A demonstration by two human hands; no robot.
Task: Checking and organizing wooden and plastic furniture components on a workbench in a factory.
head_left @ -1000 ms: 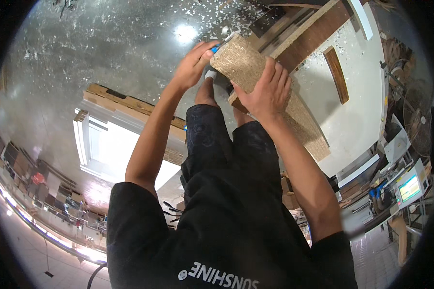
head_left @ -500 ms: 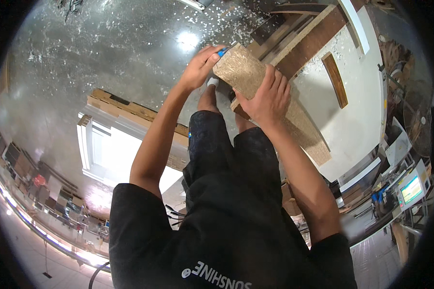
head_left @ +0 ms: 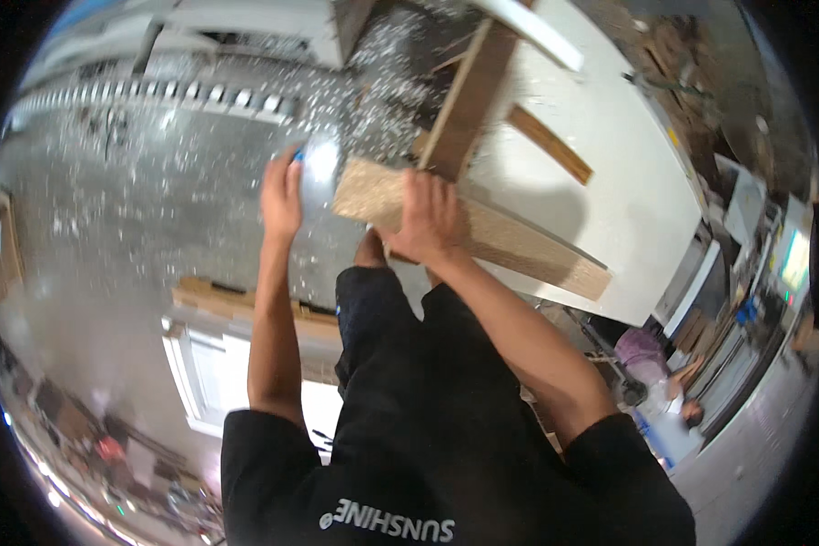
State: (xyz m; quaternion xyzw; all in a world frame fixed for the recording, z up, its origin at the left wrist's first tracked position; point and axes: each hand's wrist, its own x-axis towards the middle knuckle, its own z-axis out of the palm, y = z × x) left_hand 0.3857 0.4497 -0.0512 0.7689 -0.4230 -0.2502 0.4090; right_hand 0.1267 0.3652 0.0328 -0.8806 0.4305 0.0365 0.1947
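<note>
A long strip of particleboard [head_left: 528, 238], speckled tan, slants from the middle of the view down to the right, its far part over a white board [head_left: 610, 164]. My right hand [head_left: 426, 214] is wrapped over the strip near its left end, thumb on the near side. Off to the left of that end, apart from it, my left hand [head_left: 282, 196] is closed above the floor. A small blue thing [head_left: 298, 156] shows at its fingertips; the rest of it is hidden, and I cannot make out its kind.
A brown wooden strip [head_left: 551, 144] lies on the white board, beside a dark wooden beam [head_left: 464, 100]. White chips litter the floor [head_left: 355, 109]. Stacked white panels [head_left: 205, 364] stand at my left. Another person [head_left: 651, 359] is at the lower right, near a lit screen [head_left: 796, 255].
My left hand has come away from the particleboard's end and moved left with the small blue thing. My right hand still grips the strip. The view has turned, bringing another person in.
</note>
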